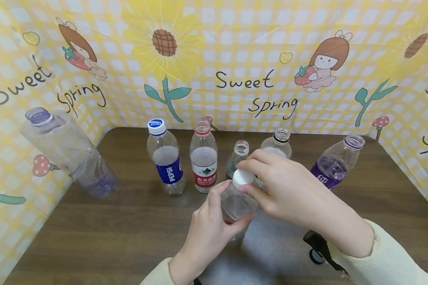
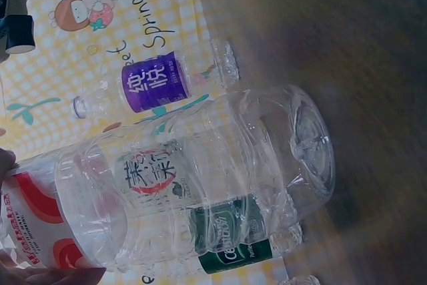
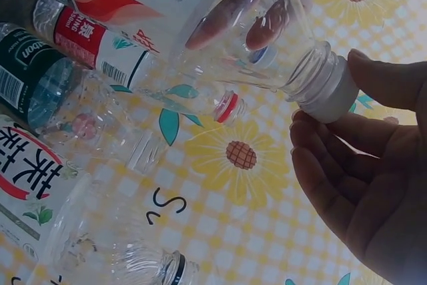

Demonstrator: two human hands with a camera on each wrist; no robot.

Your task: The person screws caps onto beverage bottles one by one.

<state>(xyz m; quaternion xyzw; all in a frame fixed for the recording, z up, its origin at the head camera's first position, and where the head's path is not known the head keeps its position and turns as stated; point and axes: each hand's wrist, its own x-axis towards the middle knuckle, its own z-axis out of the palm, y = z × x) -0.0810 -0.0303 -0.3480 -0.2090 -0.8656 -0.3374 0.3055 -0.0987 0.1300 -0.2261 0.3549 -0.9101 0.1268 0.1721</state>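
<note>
A clear plastic bottle (image 1: pixel 235 204) with a red-and-white label is held above the table by my left hand (image 1: pixel 207 229), its thumb and fingers curled round the upper body. In the left wrist view its transparent lower body (image 2: pixel 200 171) looks empty. My right hand (image 1: pixel 292 190) pinches the white cap (image 1: pixel 243 179) between thumb and fingers. The right wrist view has this cap (image 3: pixel 332 95) seated on the bottle's neck, with the thumb on one side and fingertips on the other. Whether the cap is tight cannot be told.
Behind the hands stand a capped Pepsi bottle (image 1: pixel 167 166), an uncapped red-labelled water bottle (image 1: pixel 204 166), a green-labelled bottle (image 2: pixel 233 235) and a bottle with a black neck ring (image 1: pixel 281 136). A purple-labelled bottle (image 1: pixel 329 168) is at right, a large clear bottle (image 1: pixel 73 152) at left.
</note>
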